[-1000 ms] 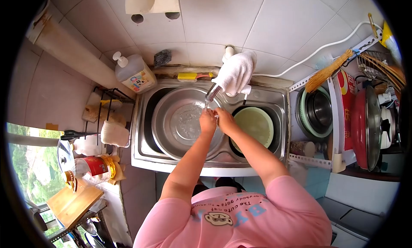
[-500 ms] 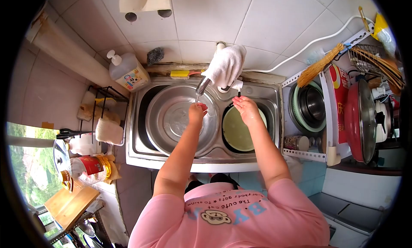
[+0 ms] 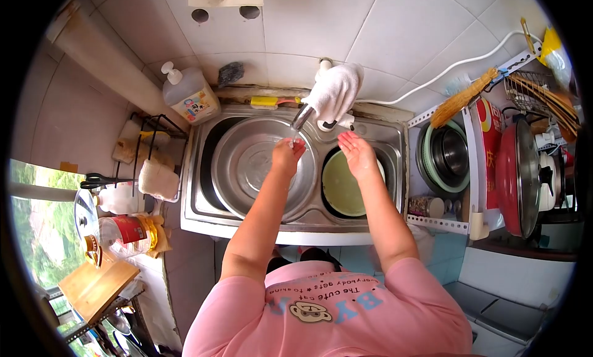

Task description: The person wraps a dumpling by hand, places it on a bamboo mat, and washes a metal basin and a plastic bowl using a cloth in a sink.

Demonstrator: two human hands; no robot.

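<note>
Pale tiles line the wall [image 3: 309, 23] above one steel sink [image 3: 377, 131] with two bowls. One faucet [image 3: 302, 117] angles over it, its short spout bright and metallic, one white towel [image 3: 336, 91] draped over its body. One thin stream of water [image 3: 294, 134] drops from it. Just below the faucet, the left hand [image 3: 289, 153] meets the stream, palm up; its grip is loose, fingers slightly bent, pinching nothing that shows. Off to the right of the faucet, apart from the water, the right hand [image 3: 357, 154] is palm up too, grip slack, fingers extended and close together.

Below the faucet and to its left, one metal basin [image 3: 253, 165] fills most of the larger bowl: wide, round, grey and shiny, with circular rings in its floor. Below the faucet and to its right, one smaller basin [image 3: 340, 184], round and pale green, sits in the other bowl, partly beneath the right hand.

Left of the faucet, on the ledge, lies one yellow brush [image 3: 264, 101]; farther left stands one clear pump bottle [image 3: 193, 100]. Well to the faucet's right are one straw broom [image 3: 463, 100] and one red pan [image 3: 508, 172] with a glass lid.
</note>
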